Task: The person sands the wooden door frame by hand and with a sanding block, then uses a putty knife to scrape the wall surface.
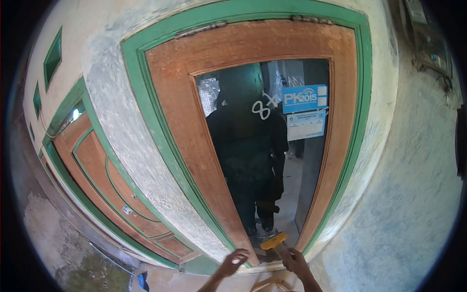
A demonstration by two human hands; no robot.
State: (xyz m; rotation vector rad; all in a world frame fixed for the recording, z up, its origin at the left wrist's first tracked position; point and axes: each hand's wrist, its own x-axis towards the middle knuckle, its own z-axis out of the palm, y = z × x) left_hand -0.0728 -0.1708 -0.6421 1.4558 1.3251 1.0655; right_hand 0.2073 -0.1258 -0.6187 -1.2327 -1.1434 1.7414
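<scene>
My right hand (294, 263) is closed around the handle of a squeegee-like tool with a wide yellow head (273, 241). The yellow head is up against or just in front of the lower part of the dark glass pane (253, 155); contact cannot be made out. My left hand (234, 262) is beside the lower left of the wooden frame (170, 97), fingers curved and apart, with a pale patch showing between them. White "8X" writing (264, 107) is on the glass. A dark reflection of a person fills much of the pane.
Blue and white stickers (305, 99) are on the pane's upper right. Green trim (131, 63) surrounds the frame, hinged at the top. A wooden door (112, 180) stands to the left, a blue broom-like item (142, 281) lies below it, and a yellowish slatted object (272, 285) sits at the bottom.
</scene>
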